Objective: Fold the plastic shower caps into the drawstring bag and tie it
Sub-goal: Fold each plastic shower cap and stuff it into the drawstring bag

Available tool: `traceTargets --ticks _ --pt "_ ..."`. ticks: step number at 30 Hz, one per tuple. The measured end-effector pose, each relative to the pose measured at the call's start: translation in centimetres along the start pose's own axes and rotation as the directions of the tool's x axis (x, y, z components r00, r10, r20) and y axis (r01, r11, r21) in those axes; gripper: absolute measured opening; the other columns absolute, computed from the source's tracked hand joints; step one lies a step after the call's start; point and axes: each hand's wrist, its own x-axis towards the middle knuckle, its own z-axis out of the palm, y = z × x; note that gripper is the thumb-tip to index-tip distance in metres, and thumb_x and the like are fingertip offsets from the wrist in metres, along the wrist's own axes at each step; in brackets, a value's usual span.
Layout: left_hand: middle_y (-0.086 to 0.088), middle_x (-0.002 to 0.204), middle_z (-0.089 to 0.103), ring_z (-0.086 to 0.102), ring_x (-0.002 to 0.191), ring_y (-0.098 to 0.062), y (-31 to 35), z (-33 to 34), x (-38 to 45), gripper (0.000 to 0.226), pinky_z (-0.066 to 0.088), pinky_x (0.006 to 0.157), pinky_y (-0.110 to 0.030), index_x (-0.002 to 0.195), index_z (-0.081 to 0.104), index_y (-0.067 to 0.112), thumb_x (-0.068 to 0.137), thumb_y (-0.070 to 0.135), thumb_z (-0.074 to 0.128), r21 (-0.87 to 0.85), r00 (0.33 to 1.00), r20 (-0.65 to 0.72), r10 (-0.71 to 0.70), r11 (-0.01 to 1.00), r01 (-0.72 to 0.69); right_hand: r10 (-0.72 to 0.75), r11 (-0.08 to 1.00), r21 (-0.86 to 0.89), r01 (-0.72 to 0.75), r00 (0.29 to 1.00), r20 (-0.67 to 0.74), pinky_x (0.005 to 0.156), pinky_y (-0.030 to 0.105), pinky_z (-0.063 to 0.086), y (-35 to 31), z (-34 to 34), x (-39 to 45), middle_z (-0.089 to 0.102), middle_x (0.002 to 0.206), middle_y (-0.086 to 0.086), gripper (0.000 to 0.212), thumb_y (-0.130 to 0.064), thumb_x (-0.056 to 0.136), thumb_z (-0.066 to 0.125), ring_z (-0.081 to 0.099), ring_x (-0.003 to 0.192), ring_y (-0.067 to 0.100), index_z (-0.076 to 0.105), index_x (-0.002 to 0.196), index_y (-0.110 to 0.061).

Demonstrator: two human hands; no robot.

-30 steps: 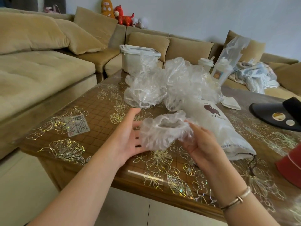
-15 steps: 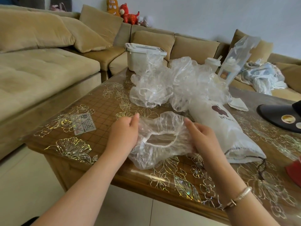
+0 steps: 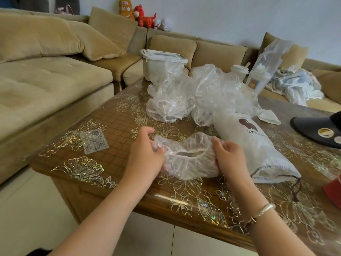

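A clear plastic shower cap (image 3: 188,159) with a white elastic rim is stretched between my hands just above the table. My left hand (image 3: 145,154) pinches its left end, and my right hand (image 3: 228,159) grips its right end. Behind them lies a heap of more clear shower caps (image 3: 199,93). The white drawstring bag (image 3: 254,146) with a dark logo lies to the right of my right hand, its mouth and black cord (image 3: 295,187) pointing toward the table's front edge.
The brown table (image 3: 114,122) has gold flower patterns and a small card (image 3: 95,141) at the left. A white lidded box (image 3: 160,65), cups and a clear packet stand at the back. A black hat (image 3: 317,130) and a red object (image 3: 334,193) lie right. Sofas surround the table.
Both hands took the cap by its ends and pulled it out wider and flatter. It now hangs lower, close to the table.
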Motion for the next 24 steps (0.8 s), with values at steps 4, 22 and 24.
traceTargets --ticks 4,22,24 --pt "0.004 0.092 0.058 0.058 0.072 -0.006 -0.9 -0.6 1.0 0.05 0.047 0.054 -0.017 0.138 0.039 0.02 0.094 0.009 0.06 0.275 0.984 -0.06 0.17 0.95 -0.147 -0.051 0.973 -0.223 0.056 0.998 0.03 0.051 0.034 0.05 0.4 -0.3 -0.3 0.06 0.067 0.002 0.03 -0.036 0.098 0.054 0.056 0.048 0.017 0.054 0.084 -0.01" --pt "0.017 0.099 0.052 0.052 0.086 0.003 -1.1 -1.4 -0.2 0.013 0.039 0.068 -0.012 0.095 0.057 0.026 0.089 0.024 0.068 0.292 0.927 0.284 0.246 0.899 -0.328 -0.488 0.608 -0.531 0.59 0.806 0.336 0.098 0.03 0.032 -0.5 -2.6 -2.9 0.04 0.117 -0.011 0.037 -0.059 0.077 0.06 0.028 0.114 0.005 0.061 0.102 -0.032" --pt "0.018 0.103 0.051 0.051 0.094 0.0 -1.4 -1.4 -0.2 0.018 0.038 0.074 -0.014 0.1 0.057 0.026 0.088 0.028 0.07 0.325 0.928 0.311 0.206 0.894 -0.307 -0.507 0.591 -0.482 0.647 0.762 0.402 0.104 0.031 0.028 -0.8 -3.0 -3.1 0.039 0.123 -0.014 0.038 -0.058 0.077 0.061 0.026 0.121 0.005 0.062 0.108 -0.035"
